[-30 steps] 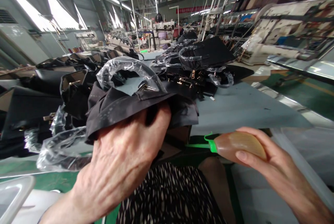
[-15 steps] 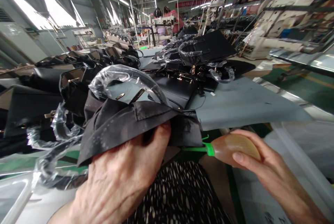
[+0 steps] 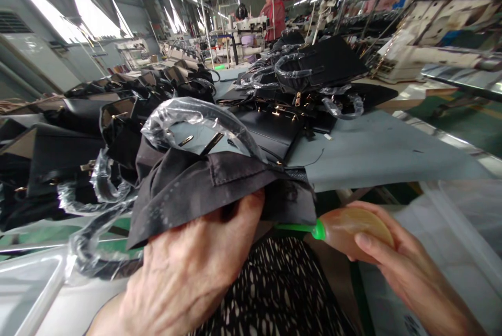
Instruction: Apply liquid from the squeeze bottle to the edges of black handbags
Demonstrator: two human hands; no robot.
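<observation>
My left hand is closed on the dark lining of a black handbag, its fingertips hidden under the cloth. Pale smears mark that lining. A plastic-wrapped handle arches up behind the turned-out part. In my right hand is an amber squeeze glue bottle with a green cap and a long thin green nozzle. The nozzle points left, just below the lower edge of the lining; whether it touches the cloth I cannot tell.
Black handbags crowd the left side of the table. Another heap of bags lies farther back on the blue-grey table top. White plastic bins stand low on both sides. Beyond are sewing machines and a person in red.
The view has shifted slightly, so most things sit a little farther right. The bottle's nozzle now lies closer under the lining's edge. Both hands keep their hold.
</observation>
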